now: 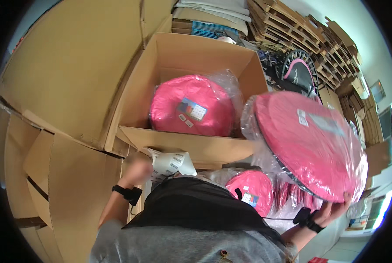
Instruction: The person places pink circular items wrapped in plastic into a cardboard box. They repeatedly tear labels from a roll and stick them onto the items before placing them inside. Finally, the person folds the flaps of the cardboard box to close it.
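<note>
A large round pink disc with a dark rim (305, 140), wrapped in clear plastic, is tilted up at the right. My right hand (331, 212) grips its lower edge, with the fingers partly hidden. A similar pink disc (204, 101) lies inside the open cardboard box (187, 144) in front of me, with a printed card and small labels on its top. My left hand (137, 168) is at the box's near left corner, its fingers smeared. Right beside it are white sheets of barcode labels (174, 164); whether the hand touches them cannot be told.
More bagged pink discs (250, 190) stand close to my body on the right. Big cardboard cartons (73, 74) crowd the left side. Behind the box are stacked wooden pallets (288, 26) and a round black piece with a pink band (299, 72).
</note>
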A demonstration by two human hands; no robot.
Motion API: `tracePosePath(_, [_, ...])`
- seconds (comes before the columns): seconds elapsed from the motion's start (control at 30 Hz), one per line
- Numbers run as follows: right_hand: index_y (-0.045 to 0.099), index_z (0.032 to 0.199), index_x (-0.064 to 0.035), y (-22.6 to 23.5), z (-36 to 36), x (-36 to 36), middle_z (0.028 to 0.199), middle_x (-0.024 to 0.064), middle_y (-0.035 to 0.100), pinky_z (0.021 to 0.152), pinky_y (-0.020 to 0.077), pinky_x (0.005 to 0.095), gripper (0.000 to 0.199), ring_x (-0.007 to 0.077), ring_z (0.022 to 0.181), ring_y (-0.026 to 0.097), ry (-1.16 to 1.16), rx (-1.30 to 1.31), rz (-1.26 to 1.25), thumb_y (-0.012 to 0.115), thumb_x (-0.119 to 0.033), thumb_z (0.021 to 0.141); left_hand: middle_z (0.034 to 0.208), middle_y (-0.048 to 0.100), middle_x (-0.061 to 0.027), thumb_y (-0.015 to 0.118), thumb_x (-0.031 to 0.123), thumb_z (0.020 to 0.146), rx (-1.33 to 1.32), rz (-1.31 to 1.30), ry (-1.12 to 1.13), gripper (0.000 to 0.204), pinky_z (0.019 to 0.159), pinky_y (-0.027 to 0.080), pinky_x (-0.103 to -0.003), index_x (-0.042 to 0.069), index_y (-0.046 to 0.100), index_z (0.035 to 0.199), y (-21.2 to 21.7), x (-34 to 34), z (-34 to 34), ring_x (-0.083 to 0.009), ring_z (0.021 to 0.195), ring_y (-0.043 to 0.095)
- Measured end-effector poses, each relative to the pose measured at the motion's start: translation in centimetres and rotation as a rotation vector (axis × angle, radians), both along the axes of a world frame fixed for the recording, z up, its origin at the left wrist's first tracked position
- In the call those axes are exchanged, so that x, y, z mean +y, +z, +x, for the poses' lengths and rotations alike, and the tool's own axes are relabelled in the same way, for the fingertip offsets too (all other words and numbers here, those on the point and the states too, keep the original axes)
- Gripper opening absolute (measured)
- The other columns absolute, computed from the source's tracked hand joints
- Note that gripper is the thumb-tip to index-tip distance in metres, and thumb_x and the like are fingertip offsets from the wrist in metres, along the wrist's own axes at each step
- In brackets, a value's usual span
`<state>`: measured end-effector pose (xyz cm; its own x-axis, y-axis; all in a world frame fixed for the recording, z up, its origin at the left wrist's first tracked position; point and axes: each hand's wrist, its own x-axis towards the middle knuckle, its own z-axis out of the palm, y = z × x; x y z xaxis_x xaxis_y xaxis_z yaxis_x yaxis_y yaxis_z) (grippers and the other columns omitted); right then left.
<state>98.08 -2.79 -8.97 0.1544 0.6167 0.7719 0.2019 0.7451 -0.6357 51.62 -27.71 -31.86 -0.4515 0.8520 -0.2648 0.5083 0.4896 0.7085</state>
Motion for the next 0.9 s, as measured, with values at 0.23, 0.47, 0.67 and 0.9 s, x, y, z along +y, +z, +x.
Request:
tracePosePath(0.23, [0.051, 0.092, -0.0047, 0.4, -15.2, 13.3, 0.096, 0.0083, 0.052, 0.084, 0.0413, 0.0357, 0.028, 0.0208, 0.092, 0.05, 0.815, 0.291, -0.633, 0.058, -0.003, 0.066, 0.061, 0.056, -0.0145, 0.063, 0.012, 0.074, -0.028, 0.093, 0.294, 0.013, 0.052, 0.042, -0.031, -0.001, 0.061, 0.075, -1.7, -6.1, 2.2, -0.0211, 0.053, 0.053])
tracePosePath(0.47, [0.051, 0.092, -0.0018, -11.4, -38.7, 16.0, 0.092, 0.0107, 0.057, 0.085, 0.0427, 0.0364, 0.025, 0.0252, 0.087, 0.055, 1.361, 0.227, -1.325, 0.053, -0.001, 0.067, 0.06, 0.054, -0.0146, 0.066, 0.011, 0.071, 0.077, 0.04, 0.495, 0.015, 0.05, 0.04, -0.031, -0.002, 0.059, 0.071, -1.0, -10.2, 5.7, -0.0195, 0.051, 0.05])
tracePosePath(0.67, [0.043, 0.114, -0.001, -31.6, -40.1, 24.0, 0.122, 0.0143, 0.045, 0.093, 0.0358, 0.0438, 0.043, 0.0297, 0.109, 0.044, 1.044, -0.084, -1.854, 0.048, -0.007, 0.072, 0.063, 0.058, -0.0147, 0.067, 0.011, 0.071, 0.016, 0.004, 0.641, 0.013, 0.052, 0.043, -0.032, 0.0, 0.062, 0.073, -1.3, -12.0, 8.3, -0.0209, 0.053, 0.055])
tracePosePath(0.9, [0.044, 0.113, -0.001, -31.2, -38.1, 24.6, 0.11, 0.0128, 0.053, 0.083, 0.0427, 0.0336, 0.034, 0.0218, 0.097, 0.052, 0.935, -0.234, -1.846, 0.047, -0.014, 0.081, 0.067, 0.058, -0.017, 0.065, 0.009, 0.071, 0.0, -0.146, 0.482, 0.009, 0.054, 0.044, -0.035, 0.002, 0.062, 0.076, 1.6, -8.2, 6.3, -0.0303, 0.057, 0.056])
